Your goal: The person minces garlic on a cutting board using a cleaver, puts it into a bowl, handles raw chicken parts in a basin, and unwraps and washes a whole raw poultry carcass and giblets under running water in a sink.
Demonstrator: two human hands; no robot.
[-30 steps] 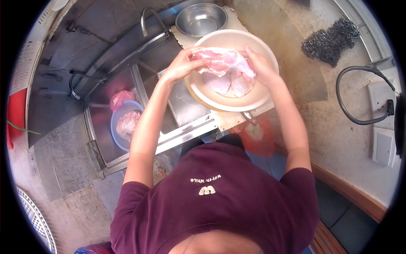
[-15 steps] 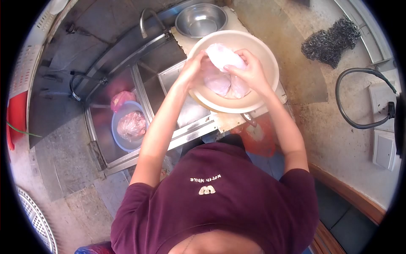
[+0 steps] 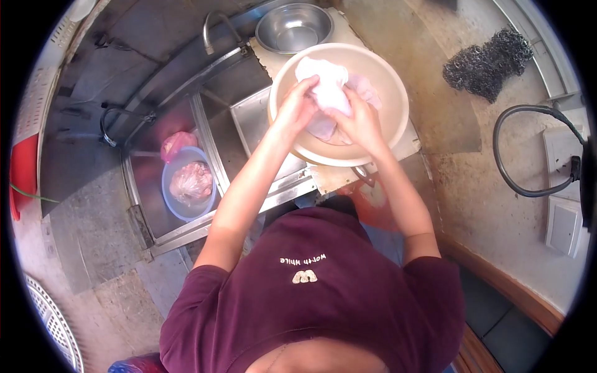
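Over the large cream basin (image 3: 398,112), I hold up a pale, pinkish-white lump that looks like raw meat (image 3: 326,84); glare washes out its surface. My left hand (image 3: 298,107) closes on its left side, with the thumb across the front. On the lower right, my right hand (image 3: 359,124) grips the same piece, fingers partly hidden behind it. Similar pale pieces (image 3: 367,93) lie in the basin beneath and beside my hands, partly covered by them.
A steel bowl (image 3: 294,30) stands behind the basin. Left is a steel double sink (image 3: 239,87) with a faucet (image 3: 208,34). Its left compartment holds a blue bowl (image 3: 186,214) with bagged meat (image 3: 191,181) and a pink bag (image 3: 177,144). Dark mesh (image 3: 488,65) lies right.
The held piece has turned from lying slantwise to more upright. My left hand has moved right onto it, and my right hand has shifted slightly down and left, bringing both hands closer together.
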